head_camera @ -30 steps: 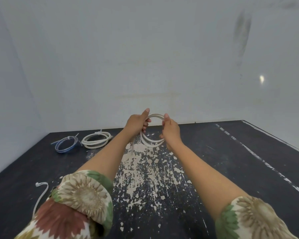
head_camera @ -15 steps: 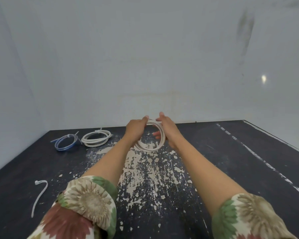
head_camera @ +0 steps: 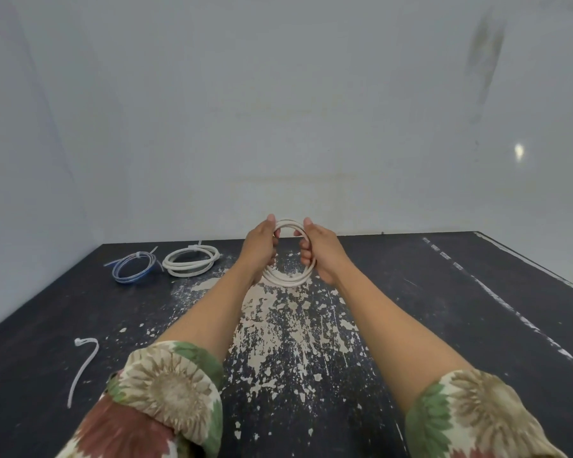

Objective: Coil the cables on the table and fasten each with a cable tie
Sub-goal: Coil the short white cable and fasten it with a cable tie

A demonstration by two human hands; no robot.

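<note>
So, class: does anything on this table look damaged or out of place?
The black table has its paint flaking off in pale patches beneath the hands, around the white cable coil. One loose cable tie lies unused at the near left.

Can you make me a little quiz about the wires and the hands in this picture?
1. True or false: the left hand and the right hand both hold the white coil.
2. How many finished coils lie far left on the table?
3. What lies loose near the left sleeve? A) scissors B) a white cable tie C) a plug

Key
1. True.
2. Two: the blue coil and the tied white coil.
3. B.
</note>
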